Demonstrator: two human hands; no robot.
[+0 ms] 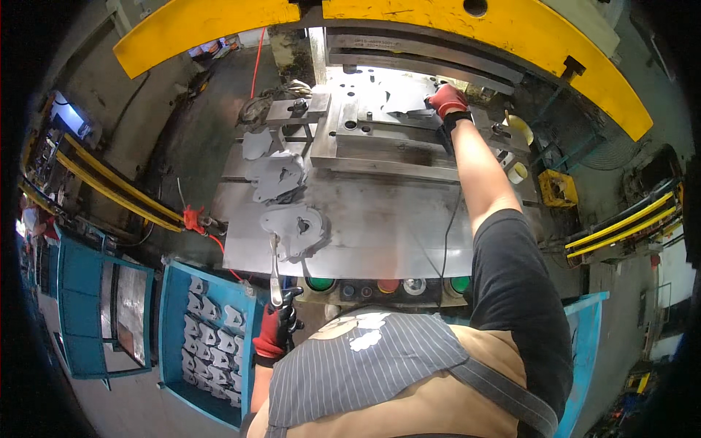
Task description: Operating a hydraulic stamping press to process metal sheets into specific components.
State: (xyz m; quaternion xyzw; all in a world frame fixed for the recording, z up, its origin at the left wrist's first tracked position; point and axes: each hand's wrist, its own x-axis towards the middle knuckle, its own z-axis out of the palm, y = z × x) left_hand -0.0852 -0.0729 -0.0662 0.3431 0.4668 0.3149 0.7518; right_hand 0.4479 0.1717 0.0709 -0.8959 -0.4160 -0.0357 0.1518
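Observation:
My left hand [279, 327], in a red and black glove, is closed round the lower end of a long silver metal tool [275, 274]. The tool looks like a wrench, and its far tip reaches a flat grey metal part [312, 232] near the table's front. At the die, my right hand [447, 99], also in a red glove, has its fingers closed at the right edge of a grey sheet-metal piece [406, 95]. That piece lies on the lower die block [394, 134]; its grip is partly hidden by the glove.
More grey metal parts lie in a stack [276, 175] and singly [256, 145] to the left. The upper die [409, 50] and a yellow press guard [496, 18] hang above. Push buttons [388, 286] line the front edge. A blue bin [166, 321] holds several parts.

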